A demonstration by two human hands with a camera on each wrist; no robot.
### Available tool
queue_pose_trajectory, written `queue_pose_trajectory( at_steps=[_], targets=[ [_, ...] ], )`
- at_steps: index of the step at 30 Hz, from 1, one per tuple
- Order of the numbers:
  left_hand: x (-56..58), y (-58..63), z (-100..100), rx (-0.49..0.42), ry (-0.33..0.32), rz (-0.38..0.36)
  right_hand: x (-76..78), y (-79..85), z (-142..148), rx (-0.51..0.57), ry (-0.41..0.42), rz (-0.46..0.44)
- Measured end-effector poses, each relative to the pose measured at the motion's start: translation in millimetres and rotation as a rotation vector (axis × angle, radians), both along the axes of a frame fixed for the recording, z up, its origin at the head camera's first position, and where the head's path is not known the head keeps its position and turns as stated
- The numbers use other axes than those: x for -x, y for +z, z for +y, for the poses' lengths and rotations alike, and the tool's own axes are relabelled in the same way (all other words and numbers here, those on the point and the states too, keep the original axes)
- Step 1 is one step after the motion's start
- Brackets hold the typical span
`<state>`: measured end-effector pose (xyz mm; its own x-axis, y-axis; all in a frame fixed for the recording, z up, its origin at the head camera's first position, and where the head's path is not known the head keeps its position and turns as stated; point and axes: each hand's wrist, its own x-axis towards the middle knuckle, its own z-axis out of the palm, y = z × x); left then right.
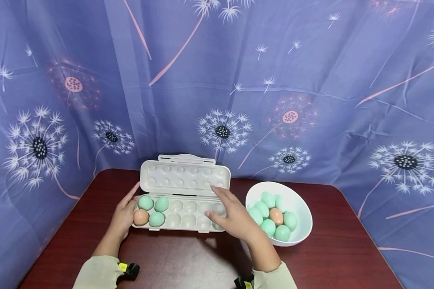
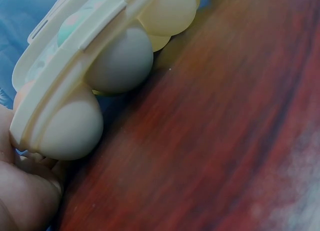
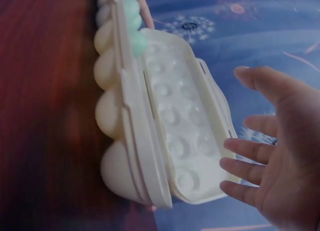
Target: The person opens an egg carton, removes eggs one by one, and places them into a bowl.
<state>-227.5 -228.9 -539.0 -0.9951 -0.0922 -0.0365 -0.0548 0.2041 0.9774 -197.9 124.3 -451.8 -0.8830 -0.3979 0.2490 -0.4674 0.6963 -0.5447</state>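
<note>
A white plastic egg carton (image 1: 181, 220) lies on the table with its lid (image 1: 185, 176) raised at the back. Three mint-green eggs (image 1: 161, 204) and one brown egg (image 1: 141, 217) fill cups at its left end; the cups to their right hold none. At that end my left hand (image 1: 121, 216) holds the carton, and its fingers (image 2: 35, 161) show near the underside in the left wrist view. My right hand (image 1: 235, 214) hovers around the carton's right end, its fingers (image 3: 247, 151) spread apart and holding nothing.
Right of the carton stands a white bowl (image 1: 301, 224) with several mint-green eggs (image 1: 290, 220) and one brown egg (image 1: 276, 216). The table (image 1: 166, 261) is dark red wood. A blue curtain (image 1: 181, 100) with dandelion prints hangs behind and beside it.
</note>
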Motion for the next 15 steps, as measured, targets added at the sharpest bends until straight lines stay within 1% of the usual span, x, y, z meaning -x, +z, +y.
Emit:
queue_pose_trajectory(
  at_steps=[5, 8, 12, 15],
  targets=[
    [-0.9, 0.4, -0.7, 0.004, -0.004, -0.016, -0.6, -5.3, -10.0, -0.029, 0.044, 0.012],
    [-0.5, 0.9, -0.4, 0.004, -0.003, -0.024, -0.1, -8.3, -15.5, -0.033, 0.068, 0.004],
    [-0.4, 1.7, 0.3, 0.007, 0.002, -0.031, -1.7, -11.1, -23.4, -0.046, 0.078, -0.009],
    [0.0, 1.5, 0.3, 0.002, -0.001, -0.024, -2.6, -11.9, -30.2, -0.049, 0.087, 0.000]
  ],
)
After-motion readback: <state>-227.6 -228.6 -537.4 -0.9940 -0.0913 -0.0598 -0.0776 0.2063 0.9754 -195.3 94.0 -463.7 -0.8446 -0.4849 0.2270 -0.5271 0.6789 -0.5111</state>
